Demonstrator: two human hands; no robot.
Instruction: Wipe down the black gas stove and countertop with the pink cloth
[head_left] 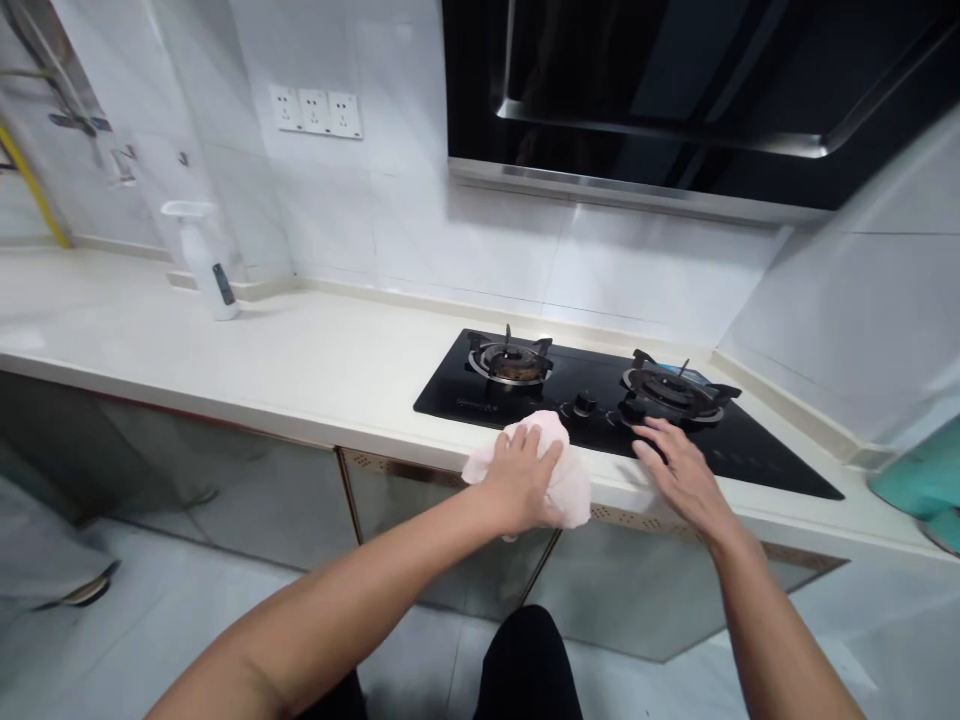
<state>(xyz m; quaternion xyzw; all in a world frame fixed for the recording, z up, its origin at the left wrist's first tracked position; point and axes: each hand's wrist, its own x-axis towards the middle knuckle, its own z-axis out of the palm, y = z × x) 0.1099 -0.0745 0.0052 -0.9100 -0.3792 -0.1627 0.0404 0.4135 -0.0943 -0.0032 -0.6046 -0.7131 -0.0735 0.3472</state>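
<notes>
Bare worktop lies open left of the hob; only a spray bottle stands far back. Burner grates and knobs rise ahead, the hood overhangs

White tiled wall at my 12 o'clock — black range hood at 1, sockets at 11, pale tiled floor below.
</notes>
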